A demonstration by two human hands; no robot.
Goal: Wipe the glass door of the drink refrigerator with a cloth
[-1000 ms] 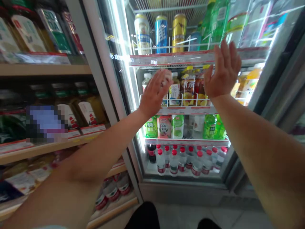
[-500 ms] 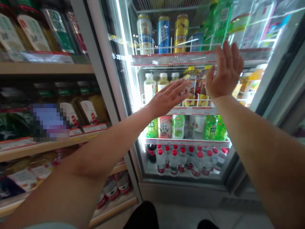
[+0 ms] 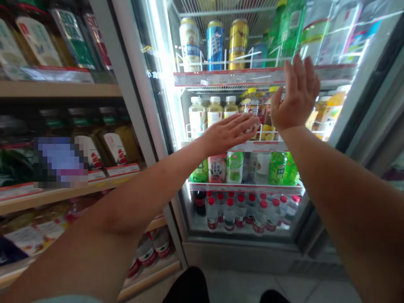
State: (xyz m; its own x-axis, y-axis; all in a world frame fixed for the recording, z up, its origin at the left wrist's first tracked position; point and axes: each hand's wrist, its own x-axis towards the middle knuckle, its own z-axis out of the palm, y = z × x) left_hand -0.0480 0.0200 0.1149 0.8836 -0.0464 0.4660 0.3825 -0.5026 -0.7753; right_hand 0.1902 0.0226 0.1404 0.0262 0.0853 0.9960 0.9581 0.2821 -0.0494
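My left hand (image 3: 230,132) stretches out in front of the drinks cooler's glass door (image 3: 202,82), fingers together and nearly straight. Under its fingertips shows a small pale wad (image 3: 253,127), perhaps tissue or cloth, partly hidden by the fingers. To its right, my right hand (image 3: 295,99) is raised with fingers up and thumb apart, its palm facing the glass and apparently flat against it. Nothing shows in that hand. Behind the hands stand yellow-capped bottles (image 3: 251,99) and white-capped bottles (image 3: 215,110) on a wire-fronted shelf.
Inside the cooler are cans (image 3: 215,45), green bottles (image 3: 278,168) and red-capped water bottles (image 3: 229,214). A wooden shelf unit (image 3: 59,89) with dark bottles stands at left. The metal door frame (image 3: 341,143) runs down the right. My black shoes or knees show below on the tiled floor (image 3: 233,286).
My left hand has slid slightly right and down across the glass with the pale wad. My right hand stays in nearly the same place. The view has shifted a little.
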